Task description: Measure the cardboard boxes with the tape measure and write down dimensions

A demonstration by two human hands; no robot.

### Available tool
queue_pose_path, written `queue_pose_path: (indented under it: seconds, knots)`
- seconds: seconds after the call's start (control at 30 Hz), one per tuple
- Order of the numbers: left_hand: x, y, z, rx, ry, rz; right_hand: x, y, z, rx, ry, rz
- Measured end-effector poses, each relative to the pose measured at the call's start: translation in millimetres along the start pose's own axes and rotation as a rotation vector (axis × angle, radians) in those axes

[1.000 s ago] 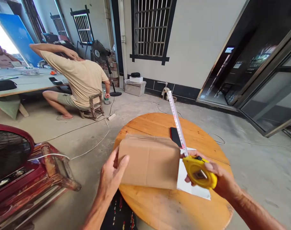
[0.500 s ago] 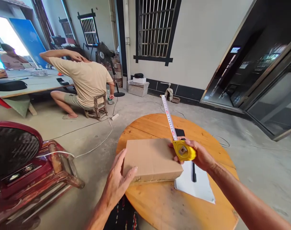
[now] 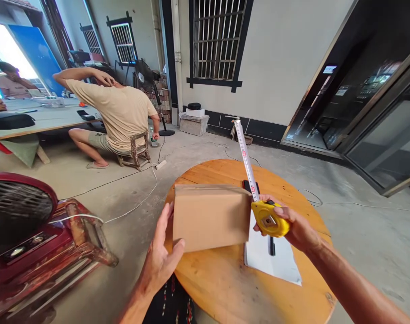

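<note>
A brown cardboard box (image 3: 210, 220) is tipped up on the round wooden table (image 3: 232, 279), its broad face turned towards me. My left hand (image 3: 161, 252) grips the box's left side, thumb at the lower front corner and fingers along the edge. My right hand (image 3: 296, 225) is closed around a yellow tape measure (image 3: 271, 219) just right of the box. Its white blade (image 3: 246, 159) sticks out upward and away from me. Under the right hand lie white paper sheets (image 3: 275, 263) with a black pen (image 3: 271, 246) on them.
A dark phone-like object (image 3: 247, 185) lies behind the box, partly hidden. At left, a red fan (image 3: 23, 216) stands by a wooden chair (image 3: 90, 238). A person (image 3: 120, 112) sits at a long table (image 3: 53, 118); another person (image 3: 14, 83) is beyond. Cables cross the floor.
The box has tipped up from lying flat, its broad face turning towards me. My right hand with the tape measure has moved right and slightly down, away from the box.
</note>
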State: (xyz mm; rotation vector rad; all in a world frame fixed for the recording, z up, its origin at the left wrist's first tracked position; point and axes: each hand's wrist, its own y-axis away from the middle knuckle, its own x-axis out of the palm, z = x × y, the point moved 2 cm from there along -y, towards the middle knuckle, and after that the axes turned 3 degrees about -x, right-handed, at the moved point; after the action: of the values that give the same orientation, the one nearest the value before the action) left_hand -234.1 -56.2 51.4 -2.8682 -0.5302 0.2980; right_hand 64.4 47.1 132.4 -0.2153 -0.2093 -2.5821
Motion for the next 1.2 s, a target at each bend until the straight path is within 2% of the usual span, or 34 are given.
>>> queue_pose_path:
  seconds: [0.1,0.3,0.4,0.6,0.7,0.8,0.87,1.03,1.1,1.2]
  knots:
    - [6,5,8,0.057,0.087,-0.082,4,13,-8,-0.018,0.084,0.021]
    - [8,1,21,-0.100,0.224,-0.104,6,34,-38,0.070,0.149,0.004]
    - [7,-12,17,-0.160,0.173,-0.100,8,37,-38,0.108,0.197,-0.025]
    - [5,-28,14,-0.179,0.092,-0.139,14,40,-22,0.178,0.250,-0.126]
    - [-1,-29,13,-0.090,0.022,-0.125,18,47,-24,0.256,0.232,-0.157]
    - [-7,-32,6,0.113,-0.123,-0.100,36,55,-45,0.327,0.067,-0.011]
    - [-7,-34,2,0.196,-0.197,-0.079,57,57,-63,0.335,0.024,0.072]
    - [-4,-37,4,0.215,-0.212,-0.130,112,51,-89,0.267,-0.012,0.176]
    - [-3,-38,6,0.209,-0.210,-0.138,124,47,-90,0.243,-0.023,0.188]
    - [-2,-38,7,0.199,-0.206,-0.146,127,43,-86,0.235,-0.012,0.170]
